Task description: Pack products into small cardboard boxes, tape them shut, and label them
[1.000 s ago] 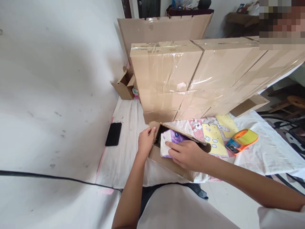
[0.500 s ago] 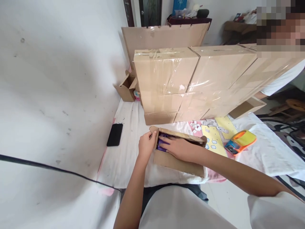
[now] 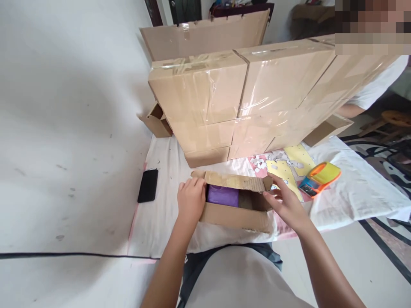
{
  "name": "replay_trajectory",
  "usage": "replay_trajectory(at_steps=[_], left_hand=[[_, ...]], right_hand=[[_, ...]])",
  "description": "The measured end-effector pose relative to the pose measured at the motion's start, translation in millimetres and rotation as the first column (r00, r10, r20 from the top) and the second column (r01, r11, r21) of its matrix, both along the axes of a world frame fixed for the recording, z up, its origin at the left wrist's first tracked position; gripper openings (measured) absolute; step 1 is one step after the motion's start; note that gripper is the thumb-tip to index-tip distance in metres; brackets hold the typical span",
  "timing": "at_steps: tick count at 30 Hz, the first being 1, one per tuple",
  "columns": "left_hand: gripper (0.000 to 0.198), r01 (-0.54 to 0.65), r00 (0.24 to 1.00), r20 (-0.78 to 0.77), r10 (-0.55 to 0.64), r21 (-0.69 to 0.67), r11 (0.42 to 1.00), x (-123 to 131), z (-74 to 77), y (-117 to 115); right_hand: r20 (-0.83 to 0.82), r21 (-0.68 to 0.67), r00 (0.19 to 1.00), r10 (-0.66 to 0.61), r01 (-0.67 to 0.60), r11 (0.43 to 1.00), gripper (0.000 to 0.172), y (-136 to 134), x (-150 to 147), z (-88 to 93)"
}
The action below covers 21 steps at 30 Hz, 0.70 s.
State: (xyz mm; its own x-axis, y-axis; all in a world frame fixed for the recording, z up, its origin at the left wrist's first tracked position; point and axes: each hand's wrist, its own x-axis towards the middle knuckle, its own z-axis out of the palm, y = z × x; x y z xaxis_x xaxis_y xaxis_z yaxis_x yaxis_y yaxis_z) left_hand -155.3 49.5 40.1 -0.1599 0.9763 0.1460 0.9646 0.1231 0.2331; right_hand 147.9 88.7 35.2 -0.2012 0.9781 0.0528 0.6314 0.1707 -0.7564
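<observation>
A small open cardboard box point(image 3: 236, 217) sits on the cloth-covered table in front of me, its flaps raised. Inside its left half lies a purple block-shaped packet point(image 3: 223, 195); the right half shows brown cardboard. My left hand point(image 3: 192, 196) is closed over the box's left end, fingers bent on the edge. At the other end, my right hand point(image 3: 287, 202) has thumb and index finger on either side of a small end flap point(image 3: 267, 183).
Large taped cardboard boxes point(image 3: 205, 102) form a wall behind. A black phone point(image 3: 148, 185) lies left, an orange-and-yellow tape dispenser point(image 3: 320, 179) right. Small open boxes stand beyond, one left point(image 3: 159, 122) and one right point(image 3: 327, 130), near another person's arm point(image 3: 351, 110).
My right hand has come out of the box, off the purple packet, and moved right to the end flap. My left hand stays at the left end. The view has shifted.
</observation>
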Motion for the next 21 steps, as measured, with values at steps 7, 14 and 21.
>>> replay_trajectory(at_steps=[7,14,21], left_hand=[[0.031,0.365,0.931,0.112,-0.349,-0.366,0.856,42,26.6,29],[0.07,0.309,0.941,0.1,-0.324,-0.644,0.7,70,27.0,61],[0.061,0.356,0.929,0.102,-0.356,-0.513,0.781,48,8.7,35]], right_hand=[[-0.123,0.029,0.989,-0.081,0.086,0.996,0.045,24,-7,-10.8],[-0.208,0.004,0.976,-0.061,0.064,0.998,0.044,18,-5,-20.8],[-0.298,0.02,0.955,-0.009,0.016,1.0,0.057,5,-7,-32.5]])
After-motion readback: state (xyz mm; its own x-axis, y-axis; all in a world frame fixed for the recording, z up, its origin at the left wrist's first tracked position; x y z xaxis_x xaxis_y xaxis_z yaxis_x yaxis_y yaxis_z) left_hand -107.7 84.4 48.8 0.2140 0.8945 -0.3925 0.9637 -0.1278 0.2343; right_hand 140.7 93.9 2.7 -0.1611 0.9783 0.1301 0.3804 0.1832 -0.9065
